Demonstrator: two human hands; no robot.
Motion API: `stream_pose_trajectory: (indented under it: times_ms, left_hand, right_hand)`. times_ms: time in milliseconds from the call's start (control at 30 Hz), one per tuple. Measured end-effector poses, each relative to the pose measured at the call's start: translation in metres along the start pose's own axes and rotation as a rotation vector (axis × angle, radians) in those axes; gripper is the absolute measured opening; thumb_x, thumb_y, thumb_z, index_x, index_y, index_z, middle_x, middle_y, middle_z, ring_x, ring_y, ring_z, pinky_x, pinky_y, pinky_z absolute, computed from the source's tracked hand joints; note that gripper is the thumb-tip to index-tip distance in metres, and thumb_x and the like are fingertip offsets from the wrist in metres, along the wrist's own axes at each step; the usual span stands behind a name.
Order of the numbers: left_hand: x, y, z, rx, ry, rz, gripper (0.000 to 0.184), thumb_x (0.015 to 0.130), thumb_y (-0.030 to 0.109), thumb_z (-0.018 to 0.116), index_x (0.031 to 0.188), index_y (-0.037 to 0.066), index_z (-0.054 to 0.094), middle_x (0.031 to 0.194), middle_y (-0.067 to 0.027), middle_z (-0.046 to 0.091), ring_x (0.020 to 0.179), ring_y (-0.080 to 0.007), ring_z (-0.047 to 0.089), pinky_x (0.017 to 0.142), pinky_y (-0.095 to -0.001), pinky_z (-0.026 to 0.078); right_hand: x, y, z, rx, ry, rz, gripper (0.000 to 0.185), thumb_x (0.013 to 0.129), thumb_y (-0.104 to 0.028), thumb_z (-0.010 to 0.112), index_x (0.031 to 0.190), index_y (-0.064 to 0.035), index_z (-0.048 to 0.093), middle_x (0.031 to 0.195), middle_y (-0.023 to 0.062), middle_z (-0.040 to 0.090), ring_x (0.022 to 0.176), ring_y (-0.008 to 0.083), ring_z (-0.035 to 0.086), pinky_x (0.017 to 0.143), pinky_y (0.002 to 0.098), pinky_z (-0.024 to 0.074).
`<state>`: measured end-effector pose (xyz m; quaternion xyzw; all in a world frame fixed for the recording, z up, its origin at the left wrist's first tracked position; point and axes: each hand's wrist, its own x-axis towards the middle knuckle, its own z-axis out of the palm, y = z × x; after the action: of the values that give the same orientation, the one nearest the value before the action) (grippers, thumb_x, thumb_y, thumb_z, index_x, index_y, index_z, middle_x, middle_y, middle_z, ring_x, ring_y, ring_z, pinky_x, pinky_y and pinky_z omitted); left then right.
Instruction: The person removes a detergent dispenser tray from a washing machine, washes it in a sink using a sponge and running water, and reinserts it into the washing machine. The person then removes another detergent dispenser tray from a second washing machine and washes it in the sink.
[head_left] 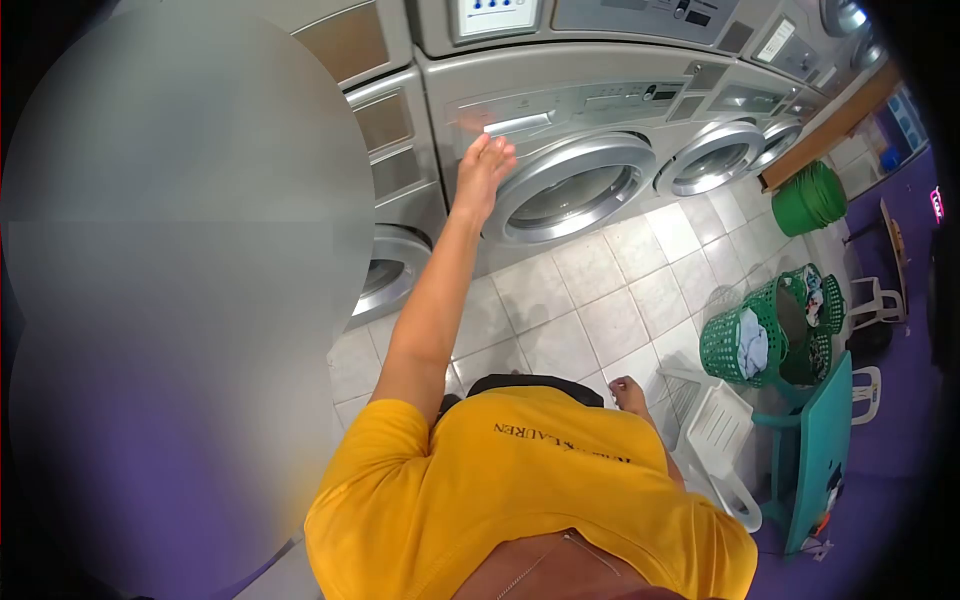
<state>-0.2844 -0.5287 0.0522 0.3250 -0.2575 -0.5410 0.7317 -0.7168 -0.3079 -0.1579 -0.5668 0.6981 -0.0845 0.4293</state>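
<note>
My left hand (487,175) is stretched forward with its fingers extended, and nothing shows in it. It is in front of a washing machine (460,85), just below the drawer handle (518,124) and left of the round door (570,190). Whether the fingertips touch the machine front I cannot tell. That door looks shut, with a dark glass middle. My right hand (628,393) hangs low beside my yellow shirt (540,470), its fingers curled in, with no object visible in them.
More front-loading washers (712,158) line the wall. To the right stand green buckets (810,198), green laundry baskets (728,345) with clothes, a white plastic chair (715,425) and a teal table (822,440). A grey blur (180,250) hides the left side. The floor is tiled.
</note>
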Motion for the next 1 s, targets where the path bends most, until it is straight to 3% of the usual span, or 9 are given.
stream_pose_trajectory:
  times_ms: [133, 233, 333, 500, 700, 833, 967, 1000]
  left_hand:
    - [0.041, -0.022, 0.033, -0.251, 0.025, 0.073, 0.054, 0.081, 0.023, 0.063, 0.123, 0.004, 0.034, 0.126, -0.0098, 0.037, 0.118, -0.0276, 0.039, 0.096, -0.0399, 0.035]
    - [0.057, -0.019, 0.058, -0.373, 0.006, 0.197, 0.057, 0.082, 0.024, 0.062, 0.127, 0.010, 0.031, 0.125, -0.0034, 0.039, 0.115, -0.0184, 0.039, 0.098, -0.0401, 0.029]
    - [0.065, -0.024, 0.063, -0.362, 0.135, 0.214, 0.056, 0.081, 0.025, 0.064, 0.126, 0.017, 0.032, 0.124, -0.0015, 0.039, 0.113, -0.0206, 0.042, 0.098, -0.0423, 0.032]
    - [0.044, -0.036, 0.060, -0.273, 0.142, 0.204, 0.046, 0.085, 0.021, 0.059, 0.123, 0.020, 0.034, 0.118, 0.0024, 0.042, 0.108, -0.0126, 0.043, 0.092, -0.0391, 0.038]
    - [-0.048, -0.052, 0.083, -0.247, 0.140, 0.076, 0.028, 0.088, 0.023, 0.054, 0.108, 0.005, 0.047, 0.108, -0.0004, 0.049, 0.099, -0.0110, 0.048, 0.095, -0.0398, 0.039]
    - [-0.086, -0.059, 0.088, -0.247, 0.094, 0.004, 0.027, 0.086, 0.025, 0.056, 0.101, 0.002, 0.052, 0.101, -0.0007, 0.053, 0.096, -0.0131, 0.050, 0.097, -0.0373, 0.038]
    - [-0.101, -0.061, 0.100, -0.244, 0.142, 0.037, 0.025, 0.084, 0.030, 0.059, 0.096, 0.008, 0.055, 0.091, -0.0011, 0.056, 0.090, -0.0120, 0.053, 0.093, -0.0330, 0.041]
    - [-0.101, -0.062, 0.101, -0.240, 0.144, 0.071, 0.026, 0.084, 0.031, 0.059, 0.096, 0.008, 0.055, 0.092, -0.0015, 0.056, 0.091, -0.0116, 0.053, 0.091, -0.0323, 0.042]
  right_hand:
    - [-0.003, -0.006, -0.035, 0.248, 0.006, 0.146, 0.025, 0.082, -0.023, 0.057, 0.092, 0.0000, 0.055, 0.069, 0.0077, 0.058, 0.050, 0.0132, 0.052, 0.046, 0.0259, 0.0431]
    - [0.013, -0.025, -0.038, 0.314, -0.042, 0.118, 0.024, 0.083, -0.023, 0.057, 0.092, -0.0007, 0.055, 0.068, 0.0055, 0.056, 0.048, 0.0111, 0.050, 0.044, 0.0241, 0.0413]
    - [0.029, -0.058, -0.041, 0.313, -0.072, 0.011, 0.023, 0.083, -0.023, 0.057, 0.092, -0.0016, 0.055, 0.068, 0.0050, 0.056, 0.049, 0.0109, 0.050, 0.044, 0.0239, 0.0414]
    - [0.069, -0.133, -0.058, 0.327, -0.097, -0.128, 0.015, 0.085, -0.019, 0.053, 0.091, -0.0053, 0.056, 0.072, 0.0016, 0.055, 0.055, 0.0077, 0.049, 0.050, 0.0211, 0.0411]
    - [0.107, -0.246, -0.126, 0.390, 0.040, -0.423, 0.018, 0.083, -0.020, 0.061, 0.077, -0.0035, 0.056, 0.065, -0.0024, 0.051, 0.055, 0.0045, 0.044, 0.051, 0.0190, 0.0373]
    - [0.128, -0.331, -0.178, 0.394, 0.257, -0.789, 0.016, 0.080, -0.016, 0.066, 0.081, -0.0043, 0.056, 0.070, -0.0044, 0.050, 0.063, 0.0042, 0.044, 0.056, 0.0175, 0.0358]
    - [0.142, -0.395, -0.196, 0.516, 0.016, -0.992, 0.017, 0.080, -0.017, 0.065, 0.087, -0.0031, 0.057, 0.081, -0.0015, 0.052, 0.069, 0.0050, 0.045, 0.062, 0.0190, 0.0383]
    - [0.139, -0.410, -0.200, 0.376, 0.023, -1.080, 0.019, 0.081, -0.017, 0.063, 0.091, -0.0022, 0.057, 0.083, 0.0011, 0.053, 0.072, 0.0075, 0.048, 0.064, 0.0205, 0.0398]
